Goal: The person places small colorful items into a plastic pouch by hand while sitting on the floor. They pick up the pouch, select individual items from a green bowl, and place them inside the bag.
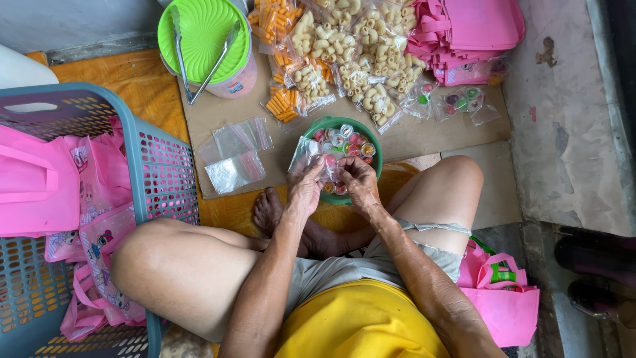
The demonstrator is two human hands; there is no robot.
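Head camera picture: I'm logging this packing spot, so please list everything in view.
Green bowl: one, holding small colourful sweets, before the hands.
Small clear bag: one, held over the bowl.
Empty clear bags: a loose pile, on cardboard.
Snack packets: many, orange and pale, top centre.
Green-lidded tub: one, metal tongs on top.
Pink bags: stack, top right.
Blue basket: one, left, holding pink bags.
Left hand: gripping the bag.
Right hand: at the bag's mouth.
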